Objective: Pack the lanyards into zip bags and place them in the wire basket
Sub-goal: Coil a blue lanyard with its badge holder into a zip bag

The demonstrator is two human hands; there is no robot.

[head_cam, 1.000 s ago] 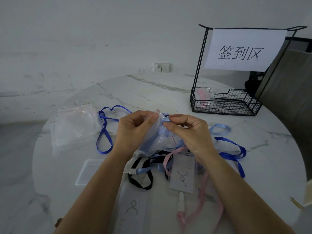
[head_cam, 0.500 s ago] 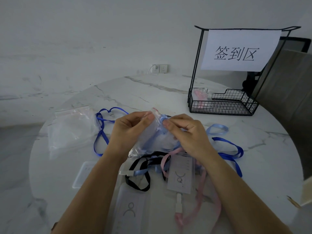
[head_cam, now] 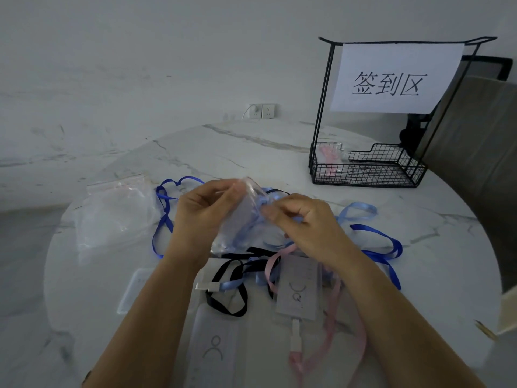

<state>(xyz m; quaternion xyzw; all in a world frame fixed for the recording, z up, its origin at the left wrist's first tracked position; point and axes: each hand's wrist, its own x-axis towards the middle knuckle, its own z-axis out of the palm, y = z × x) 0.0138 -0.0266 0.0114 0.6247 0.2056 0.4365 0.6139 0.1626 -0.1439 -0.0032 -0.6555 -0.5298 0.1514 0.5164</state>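
Pinching a zip bag (head_cam: pixel 237 219) between both hands (head_cam: pixel 207 211) (head_cam: pixel 305 219) above the table (head_cam: pixel 419 275)

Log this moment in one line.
left hand: holds zip bag | right hand: pinches light-blue lanyard | basket: one filled bag

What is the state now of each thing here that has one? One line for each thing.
zip bag: held above the table, light blue lanyard partly inside.
left hand: pinches the zip bag's rim.
right hand: pinches the light blue lanyard at the bag's mouth.
wire basket: holds one packed bag.
spare zip bags: lying flat, unused.
black lanyard, pink lanyard: loose on the table, unpacked.
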